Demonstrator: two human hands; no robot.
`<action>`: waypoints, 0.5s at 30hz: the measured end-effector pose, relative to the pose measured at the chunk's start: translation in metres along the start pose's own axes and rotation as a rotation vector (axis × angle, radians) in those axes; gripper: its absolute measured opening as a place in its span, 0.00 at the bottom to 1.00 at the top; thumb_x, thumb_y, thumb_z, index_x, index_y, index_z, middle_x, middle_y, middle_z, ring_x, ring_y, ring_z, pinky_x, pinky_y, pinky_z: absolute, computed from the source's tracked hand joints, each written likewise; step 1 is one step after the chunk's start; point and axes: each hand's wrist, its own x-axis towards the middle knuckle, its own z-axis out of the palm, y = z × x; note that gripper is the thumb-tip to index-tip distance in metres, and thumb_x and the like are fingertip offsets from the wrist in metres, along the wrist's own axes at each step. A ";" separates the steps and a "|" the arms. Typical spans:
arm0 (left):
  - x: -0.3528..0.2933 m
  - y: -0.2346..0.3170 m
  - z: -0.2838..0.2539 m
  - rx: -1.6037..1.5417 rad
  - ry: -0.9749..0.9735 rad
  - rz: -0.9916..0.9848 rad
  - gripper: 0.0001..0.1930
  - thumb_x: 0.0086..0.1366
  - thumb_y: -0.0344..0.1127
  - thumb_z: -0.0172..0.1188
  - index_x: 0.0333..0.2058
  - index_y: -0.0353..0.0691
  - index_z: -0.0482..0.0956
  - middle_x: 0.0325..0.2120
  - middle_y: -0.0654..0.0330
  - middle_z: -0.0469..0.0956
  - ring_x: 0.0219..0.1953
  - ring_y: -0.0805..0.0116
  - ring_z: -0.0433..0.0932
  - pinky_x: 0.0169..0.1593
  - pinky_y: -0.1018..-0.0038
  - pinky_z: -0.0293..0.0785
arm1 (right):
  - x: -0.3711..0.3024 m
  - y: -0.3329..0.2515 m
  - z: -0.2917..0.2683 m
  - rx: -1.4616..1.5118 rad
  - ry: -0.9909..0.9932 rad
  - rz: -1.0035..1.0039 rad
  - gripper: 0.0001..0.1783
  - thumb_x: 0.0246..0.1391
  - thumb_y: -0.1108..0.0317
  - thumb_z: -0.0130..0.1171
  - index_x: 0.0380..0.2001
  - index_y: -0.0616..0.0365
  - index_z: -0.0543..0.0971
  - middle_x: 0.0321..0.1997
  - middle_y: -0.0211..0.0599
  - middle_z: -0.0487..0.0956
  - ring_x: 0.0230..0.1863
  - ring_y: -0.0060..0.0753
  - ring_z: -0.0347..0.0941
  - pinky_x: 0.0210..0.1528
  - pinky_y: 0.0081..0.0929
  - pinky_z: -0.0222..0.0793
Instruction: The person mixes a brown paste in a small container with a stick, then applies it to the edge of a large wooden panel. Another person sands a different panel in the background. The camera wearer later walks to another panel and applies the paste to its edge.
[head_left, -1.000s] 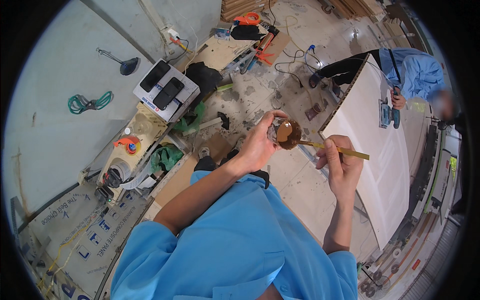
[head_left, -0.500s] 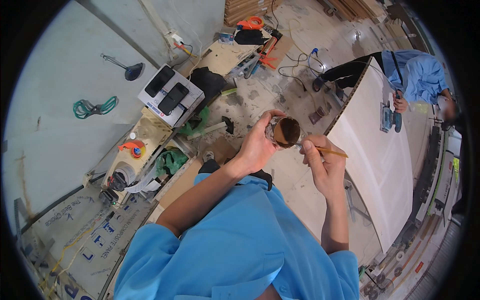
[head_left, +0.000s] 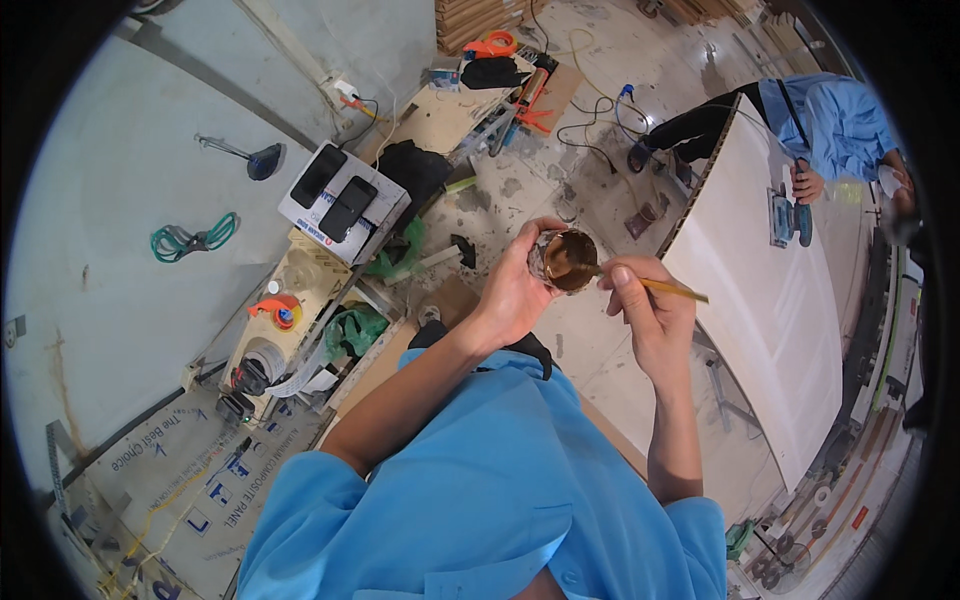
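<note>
My left hand (head_left: 510, 290) is wrapped round a small round cup (head_left: 573, 250), its open mouth tilted toward me and its inside brown. Pinched between the thumb and fingers of my right hand (head_left: 652, 315) is a thin stick with a yellow-brown handle (head_left: 676, 290), like a slim brush. Its dark tip lies over the mouth of the cup; whether it touches what is inside I cannot tell. Both hands are in front of my chest, close together.
At right a person in blue holds a sander (head_left: 790, 215) on a large white panel (head_left: 765, 300). To my left, two phones lie on a white box (head_left: 318, 222) beside a narrow cluttered bench (head_left: 262, 325). A hammer (head_left: 462, 250) and cables lie on the floor.
The stick's tip has moved from the cup's right rim to over its mouth, and more of the brown inside shows. The whole view has shifted slightly.
</note>
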 end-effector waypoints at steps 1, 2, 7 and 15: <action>0.000 -0.001 0.000 0.000 0.008 -0.005 0.16 0.85 0.48 0.38 0.58 0.51 0.72 0.56 0.64 0.79 0.59 0.68 0.77 0.65 0.62 0.74 | -0.001 0.001 -0.002 -0.021 0.031 -0.019 0.10 0.72 0.68 0.62 0.43 0.65 0.85 0.37 0.37 0.85 0.30 0.23 0.78 0.32 0.23 0.74; 0.001 -0.001 0.001 -0.003 0.007 -0.004 0.16 0.85 0.48 0.38 0.58 0.51 0.72 0.56 0.64 0.79 0.59 0.68 0.77 0.65 0.62 0.74 | -0.002 0.001 -0.004 -0.054 0.055 -0.031 0.10 0.71 0.68 0.62 0.43 0.65 0.85 0.38 0.37 0.85 0.31 0.23 0.78 0.32 0.23 0.74; 0.002 -0.003 0.003 0.002 0.012 -0.006 0.16 0.85 0.48 0.40 0.58 0.50 0.72 0.56 0.63 0.78 0.60 0.67 0.77 0.66 0.62 0.73 | -0.010 0.003 -0.019 0.152 0.038 0.061 0.10 0.72 0.68 0.61 0.42 0.65 0.85 0.38 0.36 0.84 0.32 0.23 0.79 0.34 0.23 0.76; 0.003 -0.009 0.004 0.015 0.070 -0.041 0.17 0.85 0.50 0.40 0.57 0.50 0.74 0.55 0.63 0.78 0.60 0.67 0.77 0.66 0.61 0.72 | -0.027 -0.006 -0.045 0.140 0.025 0.074 0.12 0.73 0.67 0.60 0.40 0.66 0.83 0.37 0.37 0.83 0.32 0.23 0.79 0.34 0.23 0.77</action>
